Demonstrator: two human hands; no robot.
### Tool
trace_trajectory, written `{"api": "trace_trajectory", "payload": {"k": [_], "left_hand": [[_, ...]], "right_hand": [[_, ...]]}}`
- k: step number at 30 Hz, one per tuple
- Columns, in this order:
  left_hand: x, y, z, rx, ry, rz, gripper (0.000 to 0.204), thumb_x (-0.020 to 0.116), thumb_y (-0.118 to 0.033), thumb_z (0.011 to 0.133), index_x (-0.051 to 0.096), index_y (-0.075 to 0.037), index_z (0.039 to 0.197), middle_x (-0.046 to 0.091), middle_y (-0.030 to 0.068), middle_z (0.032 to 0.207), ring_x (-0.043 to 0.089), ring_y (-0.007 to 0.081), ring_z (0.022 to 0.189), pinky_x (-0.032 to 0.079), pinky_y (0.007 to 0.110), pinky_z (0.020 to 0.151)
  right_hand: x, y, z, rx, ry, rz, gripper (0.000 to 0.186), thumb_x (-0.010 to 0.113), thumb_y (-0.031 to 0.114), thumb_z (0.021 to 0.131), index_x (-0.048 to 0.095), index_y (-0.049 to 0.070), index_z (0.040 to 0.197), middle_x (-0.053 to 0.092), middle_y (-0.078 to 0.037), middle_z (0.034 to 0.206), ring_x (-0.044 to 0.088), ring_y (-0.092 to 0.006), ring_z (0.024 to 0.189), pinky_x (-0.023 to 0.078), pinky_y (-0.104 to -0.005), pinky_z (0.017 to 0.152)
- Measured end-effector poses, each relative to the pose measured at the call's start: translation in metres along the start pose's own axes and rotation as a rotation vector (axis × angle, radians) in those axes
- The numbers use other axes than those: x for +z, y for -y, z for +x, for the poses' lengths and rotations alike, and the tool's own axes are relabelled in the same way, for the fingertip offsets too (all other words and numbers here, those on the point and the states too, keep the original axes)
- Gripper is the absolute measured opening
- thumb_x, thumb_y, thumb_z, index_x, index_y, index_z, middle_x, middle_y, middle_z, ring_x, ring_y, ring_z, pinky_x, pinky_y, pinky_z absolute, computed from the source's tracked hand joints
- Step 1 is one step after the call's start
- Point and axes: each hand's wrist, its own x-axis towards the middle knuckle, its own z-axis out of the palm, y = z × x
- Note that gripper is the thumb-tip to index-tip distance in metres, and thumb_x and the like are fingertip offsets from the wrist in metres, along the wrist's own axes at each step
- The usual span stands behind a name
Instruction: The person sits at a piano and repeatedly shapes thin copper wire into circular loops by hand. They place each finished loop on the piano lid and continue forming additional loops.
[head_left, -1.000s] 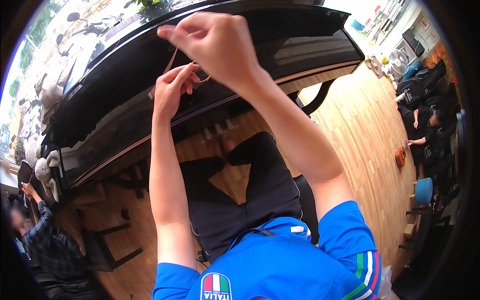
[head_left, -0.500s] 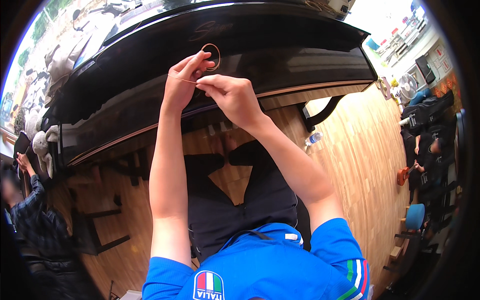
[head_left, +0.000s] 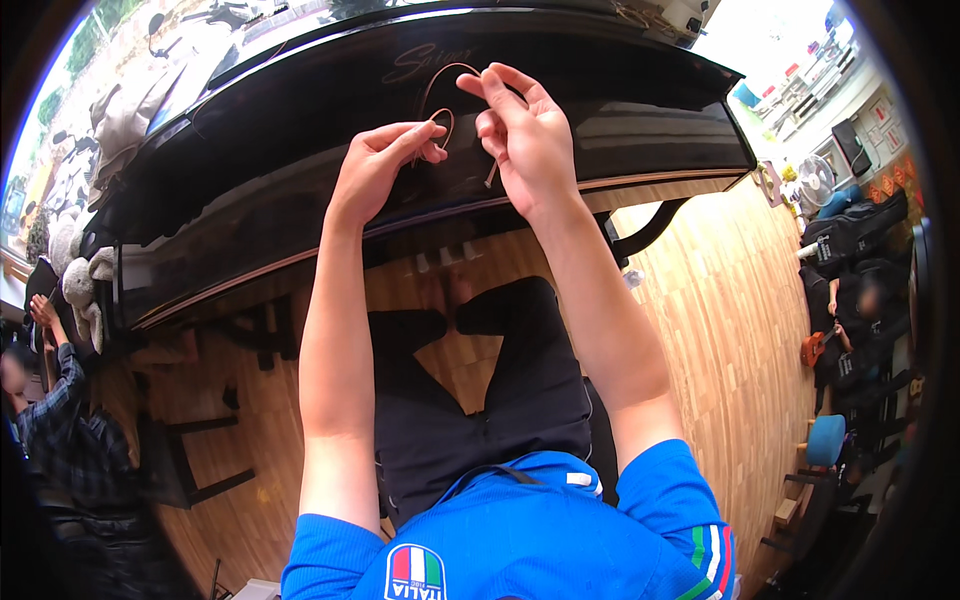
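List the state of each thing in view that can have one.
Left hand: closed, pinching the cord
Right hand: pinching the cord
Cord: bent into curves
Black piano: looks closed, no keys showing
Small guitar: held by another person
Blue stool: upright
Fan: spinning or still, cannot tell

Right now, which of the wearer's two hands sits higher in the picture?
The right hand: it is at the upper arc of a thin copper-coloured cord, while the left hand is lower, at the cord's small loop.

Fingers [head_left: 413, 135] pinch strand [head_left: 431, 80]; piano [head_left: 620, 60] – black
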Motion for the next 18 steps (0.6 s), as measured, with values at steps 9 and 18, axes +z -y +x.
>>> {"api": "trace_trajectory", "payload": {"k": [9,18], "left_hand": [[-0.011,0.005,0.007,-0.058,-0.154,-0.455,0.029,0.059,-0.020,0.102,0.066,0.004,0.117,0.069,0.0074,0.091,0.068,0.0152,0.087,0.055,0.030,0.084],[-0.006,0.002,0.005,-0.019,-0.079,-0.381,0.027,0.061,-0.018,0.101,0.068,0.005,0.114,0.060,-0.0004,0.078,0.053,0.0059,0.069,0.053,0.027,0.083]], "right_hand": [[0.000,-0.041,-0.040,0.113,0.304,-0.332,0.021,0.069,0.014,0.096,0.072,0.001,0.112,0.076,-0.009,0.100,0.072,-0.0133,0.076,0.054,-0.0228,0.062],[-0.019,-0.035,-0.023,0.365,0.170,0.384,0.019,0.056,0.017,0.104,0.059,0.004,0.117,0.071,-0.012,0.110,0.070,-0.0158,0.086,0.060,-0.0290,0.077]]}}
